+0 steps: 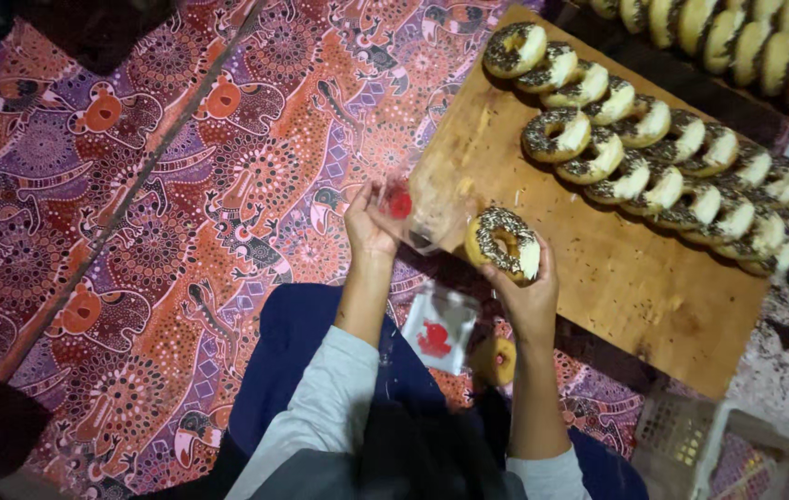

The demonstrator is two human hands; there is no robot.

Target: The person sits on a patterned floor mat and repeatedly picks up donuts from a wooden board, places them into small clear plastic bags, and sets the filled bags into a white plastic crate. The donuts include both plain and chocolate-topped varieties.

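- While my right hand (pixel 529 296) grips a sprinkled doughnut (pixel 503 243) over the wooden board's (pixel 635 296) bare near edge
- my left hand (pixel 369 220) pinches a clear plastic bag (pixel 420 215) open just beside it

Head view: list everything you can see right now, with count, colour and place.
held doughnut: one, chocolate-sprinkled with white icing, in the right hand
clear bag: one, transparent with a red mark, in the left hand
wooden board: one, light brown, right of centre
sprinkled doughnuts: two overlapping rows, count unclear, dark and white, on the board
plain doughnuts: one row, pale yellow, top right
spare bags: a small stack, clear with red mark, on the lap
patterned cloth: one, orange and purple, covering the left side
plastic crate: one, whitish, bottom right
left hand: pinching the bag
right hand: gripping the doughnut
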